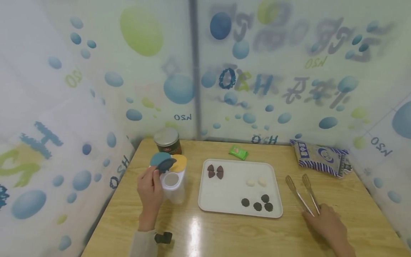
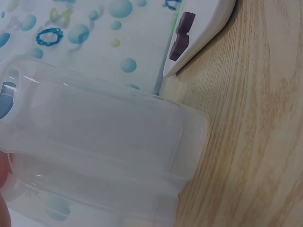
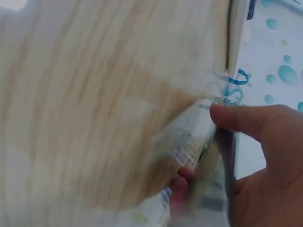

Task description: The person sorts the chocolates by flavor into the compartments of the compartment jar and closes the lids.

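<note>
My left hand point(image 1: 149, 187) pinches a raised dark lid point(image 1: 166, 164) of a white translucent canister point(image 1: 174, 191). The round mouth below that lid is uncovered. A teal lid point(image 1: 159, 159) and a yellow lid point(image 1: 179, 163) stand beside it on the same canister. In the left wrist view the canister's wall point(image 2: 99, 123) fills much of the picture, with fingertips point(image 2: 4, 213) at the left edge. On the right, my right hand point(image 1: 329, 225) grips metal tongs point(image 1: 302, 196), their two ends spread apart above the table. Thumb and fingers close around the tongs in the right wrist view.
Right of the canister lies a white tray point(image 1: 224, 196) with brown wedges point(image 1: 211, 171), two cream pieces point(image 1: 262, 181) and several black scalloped discs point(image 1: 258, 206). Behind stand a lidded tin point(image 1: 168, 141), a green packet point(image 1: 238, 152) and a striped bag point(image 1: 321, 157), near the patterned walls.
</note>
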{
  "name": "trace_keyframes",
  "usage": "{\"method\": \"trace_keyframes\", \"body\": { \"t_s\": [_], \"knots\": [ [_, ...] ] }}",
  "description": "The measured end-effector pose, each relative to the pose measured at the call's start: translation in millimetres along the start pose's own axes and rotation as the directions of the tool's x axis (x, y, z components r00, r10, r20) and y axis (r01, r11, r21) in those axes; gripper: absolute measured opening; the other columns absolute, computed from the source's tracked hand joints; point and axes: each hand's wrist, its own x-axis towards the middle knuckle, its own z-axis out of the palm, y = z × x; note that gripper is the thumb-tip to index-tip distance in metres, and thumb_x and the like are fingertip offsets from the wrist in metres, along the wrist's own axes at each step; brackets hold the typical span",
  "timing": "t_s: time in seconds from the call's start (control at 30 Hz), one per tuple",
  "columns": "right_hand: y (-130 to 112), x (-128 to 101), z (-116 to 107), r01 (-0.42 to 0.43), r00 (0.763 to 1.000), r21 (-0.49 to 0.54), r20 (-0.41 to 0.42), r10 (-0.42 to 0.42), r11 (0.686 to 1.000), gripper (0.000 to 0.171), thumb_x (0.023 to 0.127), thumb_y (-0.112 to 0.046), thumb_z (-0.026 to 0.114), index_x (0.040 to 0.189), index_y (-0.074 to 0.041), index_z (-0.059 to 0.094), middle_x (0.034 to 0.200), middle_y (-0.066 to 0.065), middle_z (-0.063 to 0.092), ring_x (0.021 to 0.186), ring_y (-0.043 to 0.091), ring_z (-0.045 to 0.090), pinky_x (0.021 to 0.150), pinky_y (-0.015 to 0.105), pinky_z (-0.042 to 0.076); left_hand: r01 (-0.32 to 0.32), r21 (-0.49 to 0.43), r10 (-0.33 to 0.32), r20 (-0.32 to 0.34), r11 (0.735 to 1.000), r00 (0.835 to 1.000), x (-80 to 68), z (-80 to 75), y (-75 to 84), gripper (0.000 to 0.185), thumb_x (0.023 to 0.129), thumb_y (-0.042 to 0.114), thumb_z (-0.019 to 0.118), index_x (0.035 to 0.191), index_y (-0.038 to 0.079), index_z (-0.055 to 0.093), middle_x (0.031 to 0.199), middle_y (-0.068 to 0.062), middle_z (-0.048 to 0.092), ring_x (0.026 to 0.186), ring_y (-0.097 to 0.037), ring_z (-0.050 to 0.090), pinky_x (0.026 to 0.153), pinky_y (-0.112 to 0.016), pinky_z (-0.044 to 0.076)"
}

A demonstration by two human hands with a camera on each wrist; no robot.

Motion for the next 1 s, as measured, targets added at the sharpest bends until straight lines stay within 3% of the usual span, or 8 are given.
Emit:
{"method": "trace_keyframes", "body": {
  "t_s": [0.2, 0.37, 0.47, 0.7, 1.0],
  "knots": [
    [-8, -7, -9, 0.011, 0.998, 0.058, 0.068, -0.015, 0.998, 0.084, 0.095, -0.062, 0.049, 0.142, 0.004, 0.027, 0.095, 0.017, 0.066, 0.074, 0.026, 0.061, 0.056, 0.038, 0.043, 0.003, -0.013, -0.003, -0.011, 1.0, 1.0, 1.4, -1.3, 1.6, 0.012, 0.092, -0.004, 0.057, 0.094, -0.007, 0.068, 0.092, -0.022, 0.072, 0.091, -0.041, 0.066, 0.084, -0.047, 0.044],
    [-19, -10, -6, 0.08, 0.994, 0.089, 0.063, -0.086, 0.993, 0.078, 0.097, -0.06, 0.048, 0.144, -0.002, 0.028, 0.096, 0.025, 0.066, 0.075, 0.03, 0.063, 0.057, 0.039, 0.046, -0.003, -0.019, 0.003, -0.008, 1.0, 1.0, 2.7, -1.9, 2.3, 0.012, 0.092, -0.004, 0.056, 0.091, -0.007, 0.068, 0.091, -0.022, 0.072, 0.087, -0.041, 0.066, 0.082, -0.045, 0.043],
    [-26, -13, -1, 0.106, 0.993, 0.097, 0.044, -0.11, 0.99, 0.07, 0.099, -0.057, 0.048, 0.139, -0.002, 0.035, 0.093, 0.023, 0.066, 0.075, 0.029, 0.063, 0.057, 0.039, 0.046, -0.011, -0.019, 0.011, -0.007, 1.0, 1.0, 2.2, -1.0, 1.4, 0.012, 0.091, -0.004, 0.056, 0.091, -0.007, 0.068, 0.09, -0.022, 0.072, 0.087, -0.041, 0.066, 0.082, -0.047, 0.044],
    [-43, -15, 12, 0.106, 0.993, 0.104, 0.039, -0.11, 0.989, 0.056, 0.099, -0.06, 0.045, 0.097, -0.004, 0.051, 0.072, 0.006, 0.053, 0.064, 0.02, 0.049, 0.055, 0.034, 0.038, -0.021, -0.008, 0.021, -0.01, 1.0, 1.0, 1.4, -0.5, -0.9, 0.013, 0.091, -0.003, 0.056, 0.093, -0.007, 0.068, 0.092, -0.023, 0.072, 0.09, -0.043, 0.067, 0.084, -0.049, 0.044],
    [-58, -15, 17, 0.138, 0.987, 0.059, 0.071, -0.142, 0.989, 0.055, 0.097, -0.064, 0.045, 0.092, -0.009, 0.051, 0.068, 0.003, 0.05, 0.061, 0.019, 0.046, 0.053, 0.033, 0.034, -0.007, 0.006, 0.007, -0.002, 1.0, 1.0, 1.3, -0.6, -0.9, 0.013, 0.091, -0.003, 0.057, 0.093, -0.006, 0.069, 0.092, -0.023, 0.072, 0.091, -0.042, 0.067, 0.085, -0.048, 0.045]
  ]
}}
